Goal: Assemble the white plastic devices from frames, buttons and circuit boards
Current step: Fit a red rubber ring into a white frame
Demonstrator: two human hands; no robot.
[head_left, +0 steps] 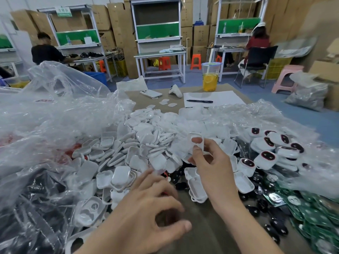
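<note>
Heap of white plastic shells (pixel 143 143), mid-table; green circuit boards (pixel 315 213) at right edge, black buttons (pixel 262 206) beside them. One white frame (pixel 202 143), raised over the heap, pinched by right hand (pixel 211 162): probably light, thin, flexible; hold by edges. Left hand (pixel 146 208) curled, contents indiscernible.

Blue floor (pixel 302 121); cardboard cartons (pixel 119 24) stacked along back wall; three white-framed workbenches (pixel 159 54), green panels; orange stools (pixel 195 61) beneath; pink stool (pixel 288 74) right; seated person (pixel 45 50) left, another (pixel 257 41) right
</note>
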